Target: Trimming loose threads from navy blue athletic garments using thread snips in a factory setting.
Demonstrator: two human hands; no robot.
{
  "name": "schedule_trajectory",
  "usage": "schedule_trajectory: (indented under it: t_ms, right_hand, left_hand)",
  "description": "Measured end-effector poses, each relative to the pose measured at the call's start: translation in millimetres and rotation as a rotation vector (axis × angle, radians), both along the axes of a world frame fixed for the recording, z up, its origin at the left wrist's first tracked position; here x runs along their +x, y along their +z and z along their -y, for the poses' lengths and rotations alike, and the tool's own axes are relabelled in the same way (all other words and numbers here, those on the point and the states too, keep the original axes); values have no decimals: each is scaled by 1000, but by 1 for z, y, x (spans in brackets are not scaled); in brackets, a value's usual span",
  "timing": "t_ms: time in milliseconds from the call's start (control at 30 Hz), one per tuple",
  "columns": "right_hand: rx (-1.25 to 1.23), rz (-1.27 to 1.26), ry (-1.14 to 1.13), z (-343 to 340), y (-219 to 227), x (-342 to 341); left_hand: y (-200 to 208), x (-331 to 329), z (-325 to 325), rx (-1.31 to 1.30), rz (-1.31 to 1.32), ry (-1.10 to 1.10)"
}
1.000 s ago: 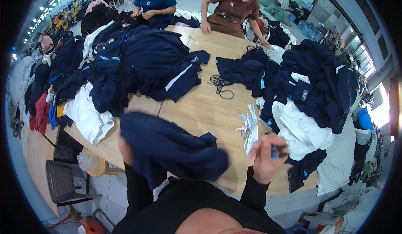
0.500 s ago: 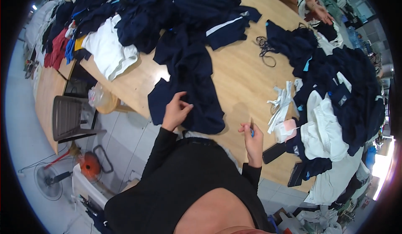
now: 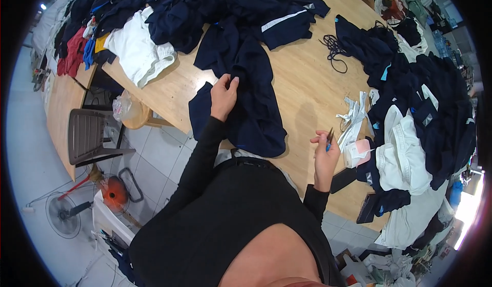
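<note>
A navy garment point(image 3: 256, 117) lies spread over the near edge of the table, its legs or sleeves toward me. My left hand point(image 3: 223, 98) is on its upper middle, thumb and fingertips closed at a fold of the cloth. To the right, above bare wood, my right hand point(image 3: 326, 159) holds small thread snips point(image 3: 329, 139), with dark pointed blades and a bit of blue showing between the fingers. The rest of the snips is hidden in the palm.
White strips point(image 3: 353, 113), a small pink-and-white box point(image 3: 357, 152) and a dark phone-like slab point(image 3: 343, 180) lie right of my right hand. Beyond are a navy pile point(image 3: 435, 102) and dark cords point(image 3: 335, 51). White cloth point(image 3: 138, 51) lies left; a chair point(image 3: 92, 133) stands by the table.
My left hand has moved farther up the navy garment and its fingers have closed at the cloth. My right hand has risen slightly rightward, the snips' blades now showing. The whole view has shifted a little.
</note>
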State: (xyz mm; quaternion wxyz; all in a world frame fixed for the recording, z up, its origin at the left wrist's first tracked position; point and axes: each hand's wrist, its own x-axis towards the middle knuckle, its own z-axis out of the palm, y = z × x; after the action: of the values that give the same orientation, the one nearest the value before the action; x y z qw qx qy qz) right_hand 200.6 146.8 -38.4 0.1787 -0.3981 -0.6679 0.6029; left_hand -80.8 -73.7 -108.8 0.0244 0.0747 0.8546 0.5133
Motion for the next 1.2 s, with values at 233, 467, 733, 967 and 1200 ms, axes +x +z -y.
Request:
schedule_trajectory:
  t_ms: [233, 467, 733, 967, 1200]
  right_hand:
    - [-48, 33, 2, 1, 34, 19]
    - [130, -210, 284, 49, 77, -51]
    - [-42, -356, 280, 49, 52, -65]
    - [-225, -474, 264, 52, 62, -51]
    - [-348, -607, 153, 45, 50, -47]
  left_hand:
    - [78, 39, -5, 836, 697, -136]
    - [125, 65, 1, 971, 872, -350]
    - [98, 83, 9, 1045, 946, -444]
    - [104, 99, -12, 1043, 836, -532]
    - [114, 98, -21, 1025, 839, -564]
